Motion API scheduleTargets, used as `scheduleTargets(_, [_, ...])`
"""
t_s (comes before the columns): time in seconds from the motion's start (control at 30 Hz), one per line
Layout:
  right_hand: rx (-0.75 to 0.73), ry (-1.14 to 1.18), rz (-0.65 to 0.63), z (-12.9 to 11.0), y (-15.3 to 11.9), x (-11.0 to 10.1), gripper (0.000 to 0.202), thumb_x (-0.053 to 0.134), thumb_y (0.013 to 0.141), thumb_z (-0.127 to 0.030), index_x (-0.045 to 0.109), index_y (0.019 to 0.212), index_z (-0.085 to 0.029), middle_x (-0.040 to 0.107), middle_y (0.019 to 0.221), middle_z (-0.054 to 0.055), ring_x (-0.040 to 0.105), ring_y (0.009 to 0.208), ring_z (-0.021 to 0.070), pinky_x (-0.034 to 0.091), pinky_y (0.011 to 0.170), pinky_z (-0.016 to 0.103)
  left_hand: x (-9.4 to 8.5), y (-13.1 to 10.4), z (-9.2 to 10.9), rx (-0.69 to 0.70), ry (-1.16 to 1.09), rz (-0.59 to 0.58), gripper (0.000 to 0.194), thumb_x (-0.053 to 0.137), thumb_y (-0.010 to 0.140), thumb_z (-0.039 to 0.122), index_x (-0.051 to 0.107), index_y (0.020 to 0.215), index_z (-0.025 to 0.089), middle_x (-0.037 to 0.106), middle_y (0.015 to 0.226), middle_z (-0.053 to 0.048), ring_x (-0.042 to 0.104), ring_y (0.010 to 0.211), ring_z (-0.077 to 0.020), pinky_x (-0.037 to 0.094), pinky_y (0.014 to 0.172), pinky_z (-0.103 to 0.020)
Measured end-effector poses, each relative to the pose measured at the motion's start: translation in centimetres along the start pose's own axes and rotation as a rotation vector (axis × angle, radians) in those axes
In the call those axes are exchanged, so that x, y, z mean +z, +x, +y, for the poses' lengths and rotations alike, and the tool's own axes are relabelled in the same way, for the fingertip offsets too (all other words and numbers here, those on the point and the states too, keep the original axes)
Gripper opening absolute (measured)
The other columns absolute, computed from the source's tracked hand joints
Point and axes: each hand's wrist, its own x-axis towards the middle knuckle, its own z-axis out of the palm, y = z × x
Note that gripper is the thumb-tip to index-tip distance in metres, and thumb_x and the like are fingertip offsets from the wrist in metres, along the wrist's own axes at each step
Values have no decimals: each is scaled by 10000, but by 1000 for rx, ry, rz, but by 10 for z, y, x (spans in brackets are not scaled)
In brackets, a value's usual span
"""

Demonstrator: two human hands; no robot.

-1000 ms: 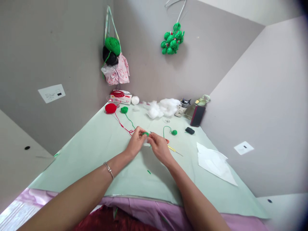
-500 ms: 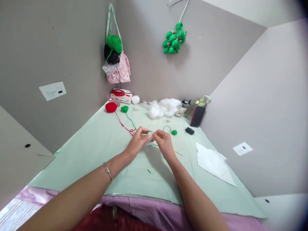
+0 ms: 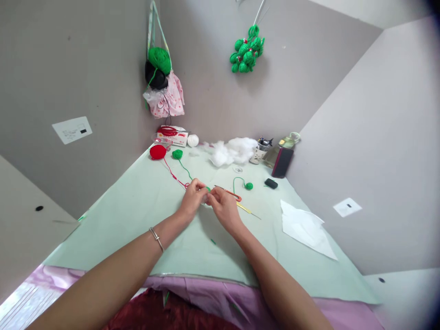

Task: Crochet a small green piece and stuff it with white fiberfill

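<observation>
My left hand (image 3: 193,198) and my right hand (image 3: 222,206) meet over the middle of the table, fingers pinched. Between their fingertips is a small green and whitish piece (image 3: 208,189), mostly covered, its exact kind unclear. Just right of the right hand lie orange-handled scissors (image 3: 237,197), partly hidden by that hand. A yellow-handled crochet hook (image 3: 244,209) rests beside its wrist. Green yarn (image 3: 185,169) runs from a small green ball (image 3: 178,154) toward the left hand. Red yarn (image 3: 172,172) leads there from a red ball (image 3: 158,152).
White stuffing (image 3: 230,153) lies at the back, near a pen cup (image 3: 257,155), a bottle (image 3: 287,141) and a phone (image 3: 283,162). Another green ball (image 3: 249,186), a black case (image 3: 271,184) and white paper (image 3: 305,229) are on the right. Green crocheted pieces (image 3: 246,52) hang on the wall.
Both hands have shifted slightly left and closed more over the small piece. The orange scissors and yellow hook handle, hidden before, now show on the right. The view has tilted slightly.
</observation>
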Motion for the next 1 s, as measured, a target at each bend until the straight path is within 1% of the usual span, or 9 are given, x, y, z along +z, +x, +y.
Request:
scheduleTargets(0.13, [32,-6,41,4,7,-5,191,588,786,-358,493,667,-243,413,544,-70,349,552,133,251,555,269,1,-8,7,5,-52,-41,334,669,1008,366,657,1271,161,698,1230,-101,708,1009,-231,623,857,-429])
scheduleTargets(0.3, [43,10,56,7,11,-16,220,529,803,-378,462,646,-239,389,556,-66,337,541,122,260,541,269,-1,-15,15,62,-90,-107,129,725,958,275,664,973,162,691,976,-17,681,852,-158,594,756,-304])
scheduleTargets(0.37, [38,3,43,8,11,-20,220,512,819,-376,457,653,-242,399,553,-62,346,533,125,270,539,270,-1,-14,13,75,-72,-116,132,769,910,213,647,926,164,678,943,2,673,833,-146,589,752,-285])
scheduleTargets(0.43, [19,-22,30,7,9,-21,201,502,830,-350,462,664,-244,426,556,-54,374,542,135,283,561,274,-2,-10,9,81,-36,-104,141,758,929,230,670,1007,153,694,1003,-22,684,856,-163,605,765,-321])
scheduleTargets(0.6, [-44,-104,7,-1,0,-7,157,497,862,-272,470,708,-256,463,578,-38,392,559,164,271,613,298,-3,5,-3,91,63,7,349,677,1004,349,649,1301,168,680,1291,-112,699,1074,-251,617,901,-458])
scheduleTargets(0.73, [-39,-138,21,-2,0,1,193,532,867,-260,445,694,-262,431,539,-54,379,537,165,254,603,304,-2,6,-4,94,79,47,372,679,1001,353,642,1324,173,667,1333,-119,688,1124,-268,605,940,-486])
scheduleTargets(0.9, [27,-148,54,5,8,-5,224,587,888,-269,493,688,-235,425,528,-75,401,525,129,289,551,279,2,-7,4,69,23,-9,365,671,1006,362,643,1316,171,678,1303,-115,698,1087,-256,614,913,-467])
scheduleTargets(0.97, [53,-165,58,6,9,-8,235,597,928,-271,555,704,-211,473,545,-66,447,540,123,355,558,275,2,-12,8,62,4,-48,369,670,1007,363,642,1320,172,676,1309,-116,697,1092,-258,613,916,-470])
scheduleTargets(1.0, [61,-172,54,5,9,-9,222,609,952,-288,604,751,-195,545,602,-52,506,578,127,416,584,272,2,-13,9,60,0,-61,366,669,1008,363,642,1321,174,674,1315,-117,696,1096,-258,613,920,-470])
